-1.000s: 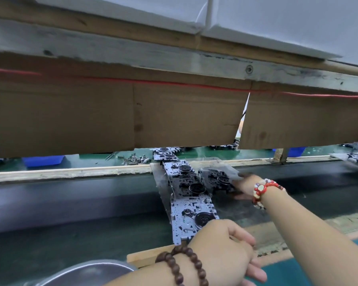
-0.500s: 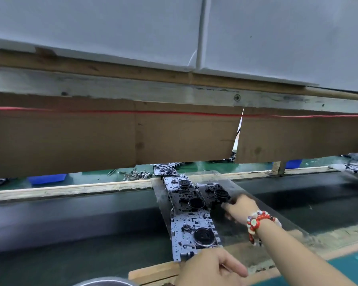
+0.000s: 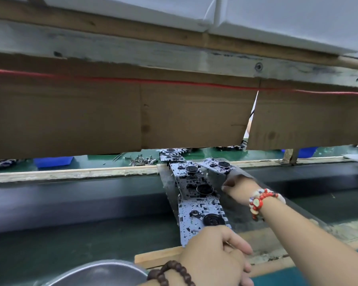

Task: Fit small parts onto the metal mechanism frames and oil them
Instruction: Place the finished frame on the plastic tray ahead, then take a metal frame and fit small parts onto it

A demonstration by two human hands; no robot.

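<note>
Left hand [image 3: 213,256] grips the nearest frame [image 3: 201,217] at 6 o'clock; right hand [image 3: 239,187] pinches another frame [image 3: 220,167] at 1 o'clock.

I see shiny stamped-metal mechanism frames [image 3: 198,205]; matt brown cardboard panel [image 3: 112,118]; rough, worn wooden rail [image 3: 70,173]; dull-sheen metal bowl [image 3: 99,273]; dark, matt conveyor belt [image 3: 70,203]; wooden beads bracelet [image 3: 170,274].
</note>
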